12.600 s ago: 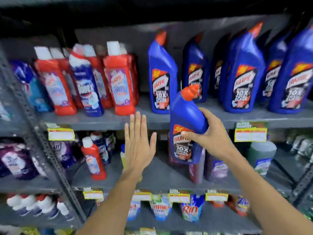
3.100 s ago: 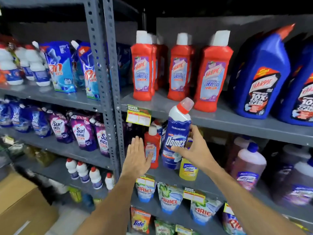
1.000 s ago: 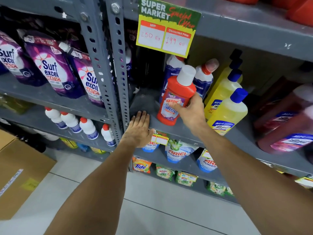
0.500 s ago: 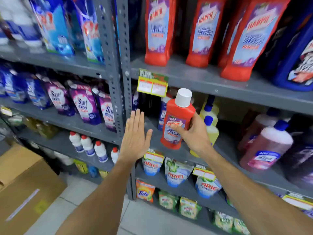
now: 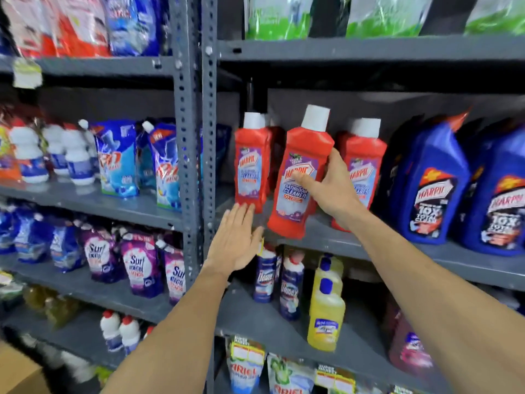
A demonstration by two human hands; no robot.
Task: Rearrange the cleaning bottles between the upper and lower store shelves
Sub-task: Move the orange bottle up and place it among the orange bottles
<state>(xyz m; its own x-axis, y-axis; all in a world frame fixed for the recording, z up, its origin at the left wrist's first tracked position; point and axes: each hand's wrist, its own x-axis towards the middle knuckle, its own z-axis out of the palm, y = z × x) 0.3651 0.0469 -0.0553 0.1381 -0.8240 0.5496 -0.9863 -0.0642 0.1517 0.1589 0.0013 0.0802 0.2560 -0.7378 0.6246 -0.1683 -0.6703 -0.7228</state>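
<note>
Grey steel store shelving filled the view, with a perforated upright just left of both hands. The right hand gripped a red bottle with a white cap, thumb across its label, holding it tilted at the front edge of the upper shelf, between two more red bottles standing behind. Blue bottles stood to the right of that hand. The left hand was spread flat, fingers wide, holding nothing, just below and left of the held bottle, before the shelf edge. On the lower shelf, under the hands, stood Domex bottles and yellow bottles.
</note>
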